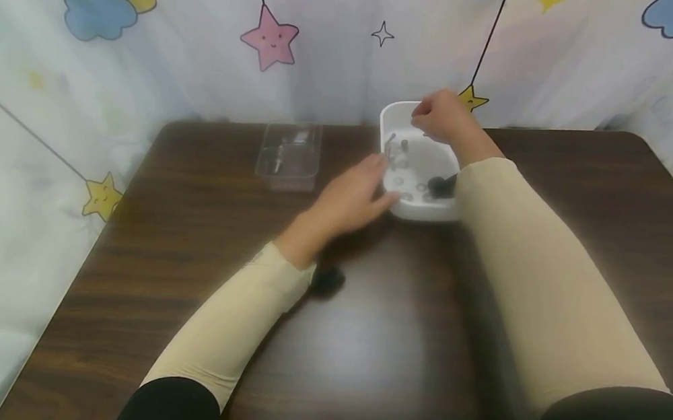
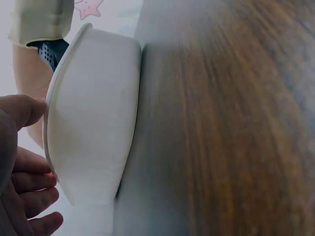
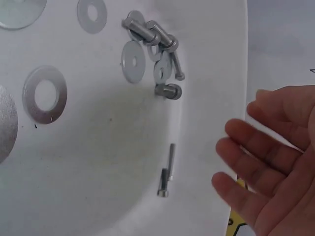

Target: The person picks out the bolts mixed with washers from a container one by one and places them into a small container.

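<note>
A white plastic basin [image 1: 427, 212] stands near the table's back edge. Several flat washers [image 3: 45, 94] and socket-head screws [image 3: 169, 91] lie inside, mostly grouped along one side. My left hand [image 1: 350, 194] touches the basin's near left rim with its thumb and fingertips, fingers spread and fairly straight. Over the far rim hovers my right hand [image 1: 445, 118], its fingers loosely bent. In the right wrist view I see nothing held in it, though the thumb and index tips partly overlap. Two thin screws [image 3: 164, 183] lie on the basin floor near those fingers.
To the left of the basin is a clear plastic box [image 1: 288, 171] with a small metallic item inside. A printed curtain [image 1: 340, 48] hangs behind the brown wooden table [image 1: 188, 236]. A dark device [image 1: 328, 281] shows beside my left wrist.
</note>
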Demonstrator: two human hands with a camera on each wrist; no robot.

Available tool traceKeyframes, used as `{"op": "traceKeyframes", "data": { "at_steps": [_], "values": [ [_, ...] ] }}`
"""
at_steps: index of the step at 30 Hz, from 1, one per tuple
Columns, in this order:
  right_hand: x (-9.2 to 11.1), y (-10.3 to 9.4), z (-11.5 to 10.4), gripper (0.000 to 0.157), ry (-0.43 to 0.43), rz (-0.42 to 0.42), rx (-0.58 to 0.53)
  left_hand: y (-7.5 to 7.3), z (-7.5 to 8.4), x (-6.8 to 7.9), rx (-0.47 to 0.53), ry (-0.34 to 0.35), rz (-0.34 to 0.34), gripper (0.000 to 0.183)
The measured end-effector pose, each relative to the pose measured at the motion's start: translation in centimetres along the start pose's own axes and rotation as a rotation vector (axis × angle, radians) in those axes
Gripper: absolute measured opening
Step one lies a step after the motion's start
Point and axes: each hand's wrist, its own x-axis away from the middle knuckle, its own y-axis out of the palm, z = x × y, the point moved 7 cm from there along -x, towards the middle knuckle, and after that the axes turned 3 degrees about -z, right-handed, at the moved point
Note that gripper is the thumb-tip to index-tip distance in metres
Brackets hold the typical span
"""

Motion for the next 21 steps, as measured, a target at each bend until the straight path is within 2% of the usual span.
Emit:
{"op": "traceKeyframes", "data": {
  "at_steps": [7, 12, 19, 21],
  "values": [
    [-0.8, 0.6, 2.0, 0.049, 0.102, -0.046, 0.082, 0.4, 0.3, 0.3, -0.007, -0.016, -0.024, 0.076],
    [-1.1, 0.8, 3.0, 0.049, 0.105, -0.048, 0.137, 0.5, 0.8, 0.4, 0.001, -0.003, -0.027, 0.076],
    [-1.0, 1.7, 3.4, 0.048, 0.129, -0.124, 0.142, 0.6, 1.1, 0.4, -0.005, -0.008, -0.036, 0.075],
    [-1.0, 1.8, 3.5, 0.044, 0.135, -0.121, 0.152, 0.5, 1.2, 0.5, -0.004, -0.008, -0.04, 0.075]
  ]
}}
